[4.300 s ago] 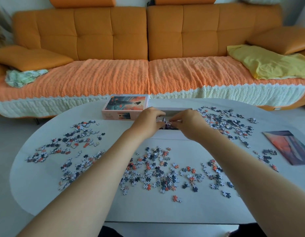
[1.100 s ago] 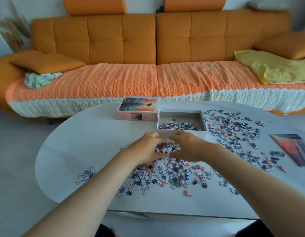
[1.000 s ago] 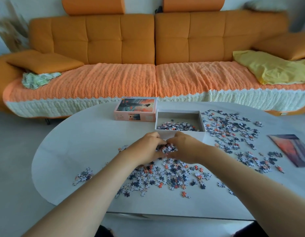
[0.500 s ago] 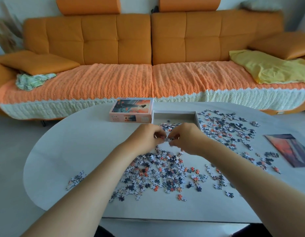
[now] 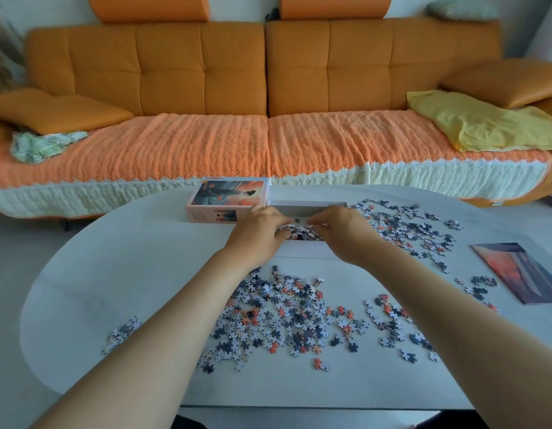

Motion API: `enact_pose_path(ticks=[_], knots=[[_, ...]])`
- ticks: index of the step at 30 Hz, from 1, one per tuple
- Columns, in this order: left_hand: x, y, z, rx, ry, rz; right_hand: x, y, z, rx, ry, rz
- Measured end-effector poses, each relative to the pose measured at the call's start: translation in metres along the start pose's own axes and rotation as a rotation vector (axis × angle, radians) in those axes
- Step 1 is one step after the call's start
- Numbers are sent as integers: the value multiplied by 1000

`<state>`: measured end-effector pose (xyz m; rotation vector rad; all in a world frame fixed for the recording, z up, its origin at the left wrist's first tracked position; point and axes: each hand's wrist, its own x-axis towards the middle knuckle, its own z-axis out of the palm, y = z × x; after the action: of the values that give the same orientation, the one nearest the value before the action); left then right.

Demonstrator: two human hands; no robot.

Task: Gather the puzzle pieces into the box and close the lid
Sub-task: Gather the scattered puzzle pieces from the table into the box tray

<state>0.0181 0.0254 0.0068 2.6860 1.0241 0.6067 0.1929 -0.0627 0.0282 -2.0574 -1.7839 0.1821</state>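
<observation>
No wording can be read anywhere. The lid (image 5: 229, 201) carries a thin strip of print along its far edge (too blurred to make out).

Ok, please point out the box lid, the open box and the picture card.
box lid (image 5: 234, 196), head view, on its printed top face.
open box (image 5: 299, 209), head view, on its far inner wall.
picture card (image 5: 522, 272), head view, on its middle.
</observation>
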Motion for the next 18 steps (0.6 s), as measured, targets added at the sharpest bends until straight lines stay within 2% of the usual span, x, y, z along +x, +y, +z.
enact_pose_path(ticks=[3,6,8,10,14,16,18], knots=[[-7,2,-5,-14,52,68,-3,-3,-3,58,69,-50],[-22,7,-9,-71,67,94,-12,-8,-6,62,46,-127],[-32,14,-12,-104,-22,89,-20,-12,-7,41,-78,-164],[-40,18,-13,-65,-181,72,-29,-17,-6,-23,-244,-170],[-53,14,-6,80,-414,56,-44,-19,3,-155,-485,-57],[-57,13,-4,68,-446,47,-48,-18,9,-141,-535,-9],[-58,13,-2,31,-418,52,-49,-19,13,-68,-501,7]])
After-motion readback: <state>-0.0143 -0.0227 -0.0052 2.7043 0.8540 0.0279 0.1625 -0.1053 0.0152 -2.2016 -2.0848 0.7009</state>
